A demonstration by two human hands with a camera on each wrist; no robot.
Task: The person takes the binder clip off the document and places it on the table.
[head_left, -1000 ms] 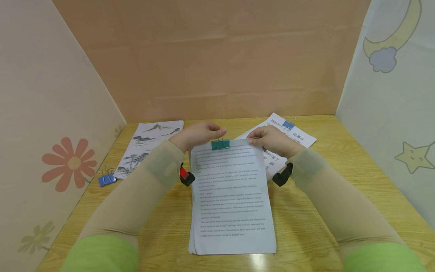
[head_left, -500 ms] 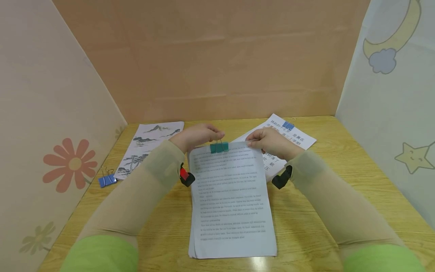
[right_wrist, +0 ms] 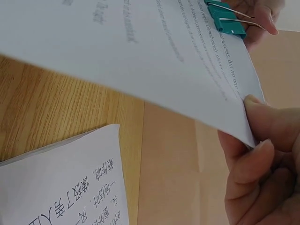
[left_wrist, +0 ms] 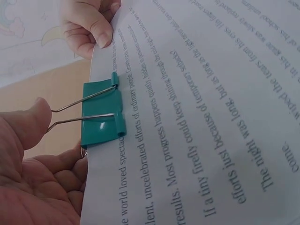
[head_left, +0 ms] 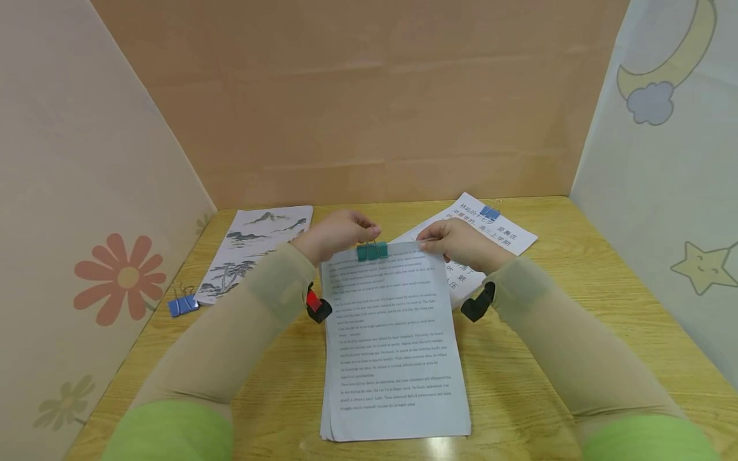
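Left hand [head_left: 337, 232]: we see thumb and fingers pinching the wire handles of the green binder clip [head_left: 371, 251], which sits on the far edge of the printed stack [head_left: 392, 339]. The left wrist view shows the clip seated over the paper edge, handles pointing away from the sheet.

Right hand [head_left: 458, 242]: fingers curled, pinching the far right corner of the same stack; that corner is lifted off the surface [head_left: 576, 307], while the near end lies flat, centre of the scene.

Under the right hand we note a sheet with Chinese text [head_left: 496, 237], a blue clip [head_left: 489, 212] on its far edge. Far left lies a landscape ink print [head_left: 254, 250]. Just left of it sit 2 blue binder clips [head_left: 183, 305], near the flower-patterned left wall [head_left: 86, 256].
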